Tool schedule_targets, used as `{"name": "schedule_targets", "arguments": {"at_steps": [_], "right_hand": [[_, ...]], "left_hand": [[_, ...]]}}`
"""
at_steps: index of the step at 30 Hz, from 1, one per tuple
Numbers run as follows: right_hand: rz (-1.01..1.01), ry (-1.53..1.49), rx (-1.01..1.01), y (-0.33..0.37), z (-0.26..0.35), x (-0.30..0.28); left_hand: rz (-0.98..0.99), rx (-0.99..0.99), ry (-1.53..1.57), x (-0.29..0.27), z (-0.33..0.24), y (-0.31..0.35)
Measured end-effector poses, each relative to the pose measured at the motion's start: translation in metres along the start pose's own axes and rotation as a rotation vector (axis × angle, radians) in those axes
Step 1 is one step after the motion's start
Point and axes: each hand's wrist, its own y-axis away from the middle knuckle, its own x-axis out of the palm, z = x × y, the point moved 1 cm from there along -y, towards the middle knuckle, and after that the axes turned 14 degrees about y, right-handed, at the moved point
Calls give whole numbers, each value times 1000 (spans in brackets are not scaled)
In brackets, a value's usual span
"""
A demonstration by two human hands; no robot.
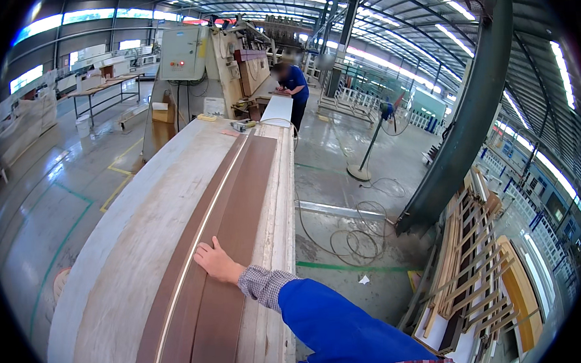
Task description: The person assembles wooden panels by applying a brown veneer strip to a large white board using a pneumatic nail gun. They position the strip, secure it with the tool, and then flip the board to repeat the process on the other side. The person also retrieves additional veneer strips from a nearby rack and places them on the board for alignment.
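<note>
My right hand [219, 261] rests on long brown boards [239, 204] that run lengthwise along a worn whitish workbench [129, 236]. Its fingers lie over the surface beside a narrow pale strip [196, 259], with the thumb held apart. Between the boards, the strip stretches from the near end toward the far one. The hand grips nothing that I can see. A checked cuff and a blue sleeve [337, 317] cover that arm. My left hand is out of the picture. A small tool [241, 125] of unclear kind lies at the bench's far end.
Beyond the bench, a person in blue [295, 82] stands at a machine [245, 72], over a white panel [277, 110]. To the right are a green steel column [471, 113], coiled cable [359, 240] on the floor, and a rack of wooden strips [473, 277].
</note>
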Motion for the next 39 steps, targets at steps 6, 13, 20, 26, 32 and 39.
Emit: {"name": "schedule_targets", "arguments": {"at_steps": [6,13,20,26,32,39], "right_hand": [[76,-2,-3,-15,-2,14],[73,-71,-9,-33,14,26],[65,-36,-12,-47,21,42],[177,-70,-6,-53,25,57],[335,-245,-112,-64,23,68],[214,-758,-272,-66,18,63]], "left_hand": [[-11,5,-37,-3,-7,-15],[-108,92,-116,-30,-10,-28],[-216,190,-136,-39,-12,-44],[-221,196,-167,-34,3,-63],[-277,277,-118,-24,11,-89],[-293,234,-132,5,53,-120]]}}
